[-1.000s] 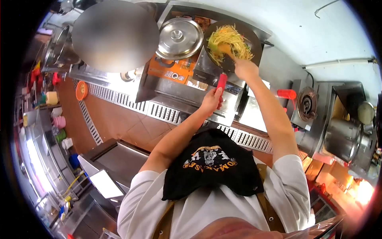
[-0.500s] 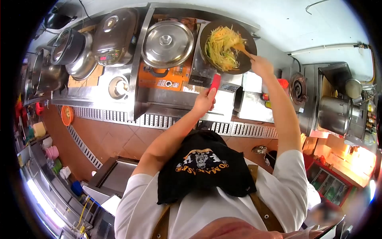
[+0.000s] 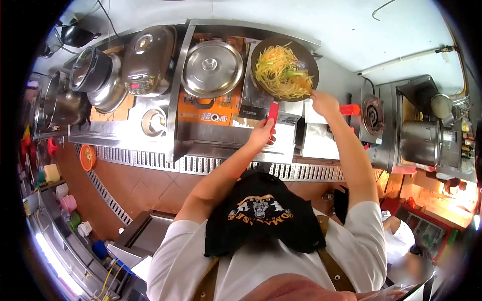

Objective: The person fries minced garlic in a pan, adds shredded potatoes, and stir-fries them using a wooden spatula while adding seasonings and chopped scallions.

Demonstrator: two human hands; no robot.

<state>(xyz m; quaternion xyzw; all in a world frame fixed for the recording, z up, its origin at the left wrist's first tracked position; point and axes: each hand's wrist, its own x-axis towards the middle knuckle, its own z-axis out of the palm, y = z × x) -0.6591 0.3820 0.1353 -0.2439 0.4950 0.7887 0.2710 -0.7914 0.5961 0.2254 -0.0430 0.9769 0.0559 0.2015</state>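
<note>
My left hand is wrapped round the red handle of a dark frying pan on the stove at the counter's back. Shredded vegetables, yellow and pale green strands, fill the pan. My right hand is closed on a wooden spatula, just past the pan's near right rim. The spatula's blade lies among the strands at the right side, and most of its handle is hidden by my fingers.
Left of the pan, a lidded steel pot stands above an orange box. Farther left are a rice cooker and stacked pots. A gas burner and a tall stockpot stand right. Another person is at the lower right.
My right hand has come down and nearer, drawing the spatula toward the pan's near right side. The vegetables have shifted. The other person shows more at the lower right. The view has tilted slightly.
</note>
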